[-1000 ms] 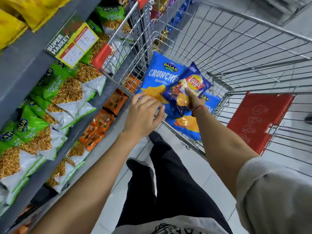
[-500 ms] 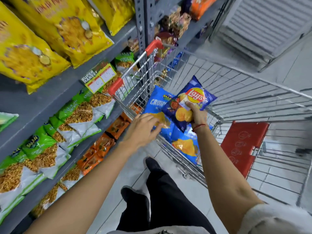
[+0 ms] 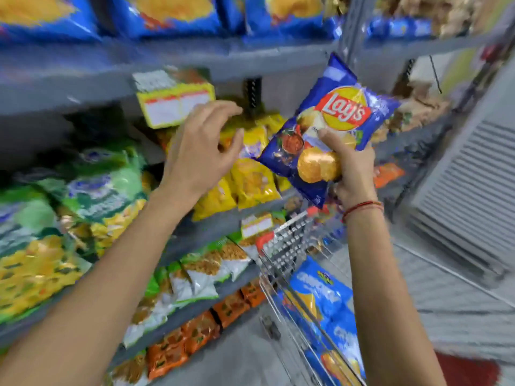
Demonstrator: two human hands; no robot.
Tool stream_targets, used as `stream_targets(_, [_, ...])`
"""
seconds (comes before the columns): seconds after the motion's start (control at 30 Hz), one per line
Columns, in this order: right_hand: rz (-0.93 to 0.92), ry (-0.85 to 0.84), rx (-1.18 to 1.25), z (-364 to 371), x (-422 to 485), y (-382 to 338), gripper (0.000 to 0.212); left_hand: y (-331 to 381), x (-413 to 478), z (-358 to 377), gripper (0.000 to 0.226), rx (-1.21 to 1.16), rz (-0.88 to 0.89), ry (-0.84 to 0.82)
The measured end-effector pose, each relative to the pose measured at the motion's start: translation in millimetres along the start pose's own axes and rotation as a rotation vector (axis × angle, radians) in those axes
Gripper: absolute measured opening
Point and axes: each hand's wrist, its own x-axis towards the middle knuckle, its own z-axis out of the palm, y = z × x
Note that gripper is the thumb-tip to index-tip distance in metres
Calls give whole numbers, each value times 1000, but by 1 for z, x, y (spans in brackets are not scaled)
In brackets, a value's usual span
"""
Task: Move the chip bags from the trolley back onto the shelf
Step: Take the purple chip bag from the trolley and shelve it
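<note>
My right hand (image 3: 352, 168) grips a dark blue Lay's chip bag (image 3: 326, 126) by its lower right corner and holds it up, tilted, in front of the grey shelf (image 3: 228, 59). My left hand (image 3: 200, 149) hovers to the left of the bag with fingers spread and holds nothing. It is in front of the yellow bags (image 3: 250, 176) on the middle shelf. Below, the wire trolley (image 3: 287, 246) holds light blue chip bags (image 3: 323, 296). More blue bags (image 3: 172, 12) line the top shelf.
Green bags (image 3: 92, 185) fill the left of the middle shelf, green-and-white bags (image 3: 200, 271) the one below, and orange packs (image 3: 200, 330) the lowest. A yellow price tag (image 3: 175, 104) hangs from the shelf edge. Grey shutters (image 3: 468, 196) stand to the right.
My right hand has lifted the Lay's bag out of the trolley and up to shelf height. My left hand has risen with it, and the view has swung up toward the upper shelves.
</note>
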Motion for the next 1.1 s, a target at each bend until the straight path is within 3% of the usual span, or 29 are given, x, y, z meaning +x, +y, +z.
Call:
stream_targets(0.13, [-100,-246,111,91,-9,-56,37,-29,18,-102,29,182,22,293])
stream_targets(0.27, [-135,-462,183,180,-29,-95,58,-68,0,-191,32,415,-86,382])
stream_targets(0.43, [-165,-682,241,297,-60,-113,53,-118,-36,-275,58,645,-430,187])
stream_targets(0.57, [-163,-819,254,385,-94,-107,54,-137,-66,-303,87,711,-571,27])
stream_targets(0.73, [-115,-926,224,466,-134,-79,60,-158,-89,-304,80,797,-630,-150])
stream_targets(0.83, [-76,-940,149,496,-149,-58,63,-166,-98,-295,67,887,-572,-128])
stream_targets(0.97, [-9,-987,71,513,-160,-35,81,-168,-103,-289,72,840,-564,-43])
stream_targets(1.1, [-49,-982,11,516,-165,-22,75,-168,-104,-285,75,816,-549,25])
